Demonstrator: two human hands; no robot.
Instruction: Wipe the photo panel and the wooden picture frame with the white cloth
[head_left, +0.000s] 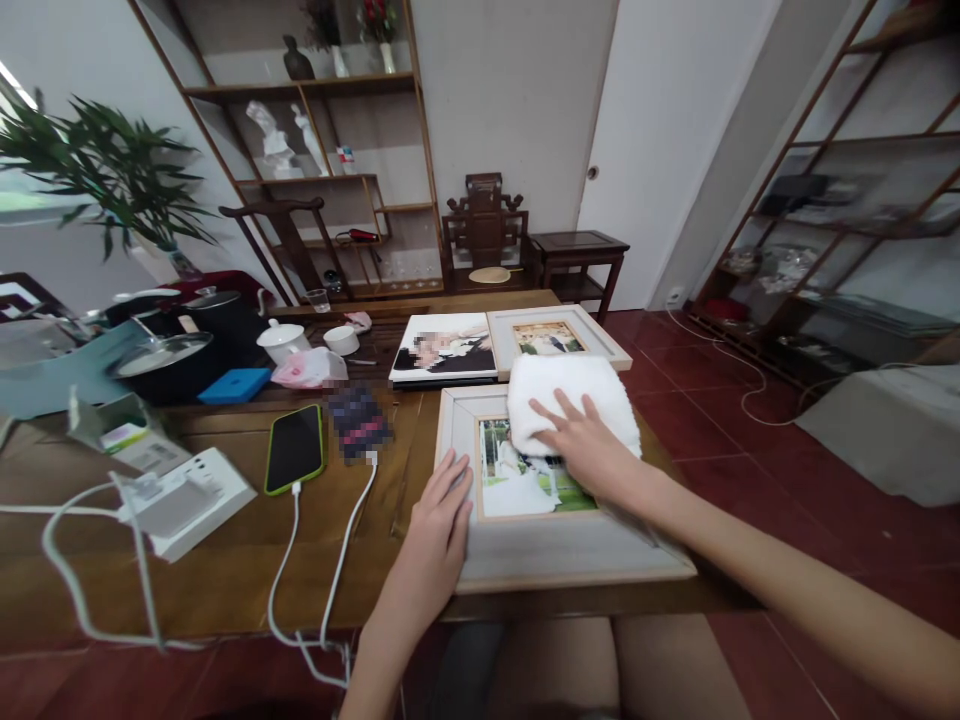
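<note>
A large white picture frame (pixel 555 552) with a photo lies flat on the wooden table (pixel 225 580) in front of me. My left hand (pixel 439 525) rests flat on the frame's left edge, fingers stretched out. My right hand (pixel 585 440) presses flat, fingers spread, on a folded white towel (pixel 574 392) that lies over the frame's upper right part and covers part of the glass.
Behind lie a smaller white frame (pixel 559 340) and an unframed photo print (pixel 446 348). Left of the frame are a phone in a green case (pixel 295 447), a second phone on a white cable, a power strip (pixel 187 500), pots, cups and a blue box. Shelves and chairs stand beyond.
</note>
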